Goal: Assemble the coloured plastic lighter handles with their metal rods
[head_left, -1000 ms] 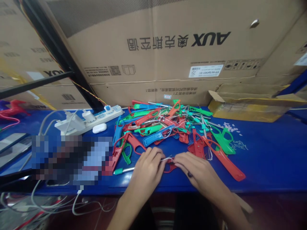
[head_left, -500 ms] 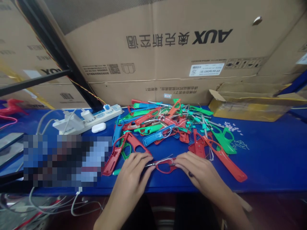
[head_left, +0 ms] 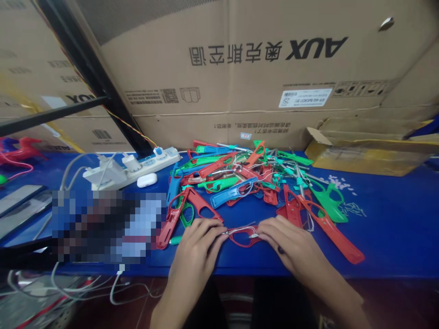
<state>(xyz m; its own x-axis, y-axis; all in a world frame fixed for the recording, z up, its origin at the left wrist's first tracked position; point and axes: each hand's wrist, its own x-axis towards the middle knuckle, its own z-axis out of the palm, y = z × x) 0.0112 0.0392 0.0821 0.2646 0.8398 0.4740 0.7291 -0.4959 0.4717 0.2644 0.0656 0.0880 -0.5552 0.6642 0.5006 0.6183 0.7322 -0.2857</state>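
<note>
Near the front edge of the blue table, a red utility-lighter shell (head_left: 242, 243) with a looped opening lies between my two hands. White wires and a thin metal piece run along its top. My left hand (head_left: 199, 244) pinches its left end, thumb and fingers closed together. At the other end my right hand (head_left: 288, 240) pinches by a small metallic part; its fingers cover most of that end. Just beyond, a pile of lighter shells in red, green and blue, such as a blue shell (head_left: 233, 192), is mixed with metal tubes.
A long red shell (head_left: 338, 233) and a green shell (head_left: 331, 198) lie to the right, near small pale pieces (head_left: 338, 182). An open carton (head_left: 363, 155) stands back right. Left are a power strip (head_left: 161, 160), a white earphone case (head_left: 147, 180) and a pixelated area.
The view has shifted slightly, so the whole scene sits a little further right. Both hands keep their grip on the red lighter shell, with only small finger movement.
</note>
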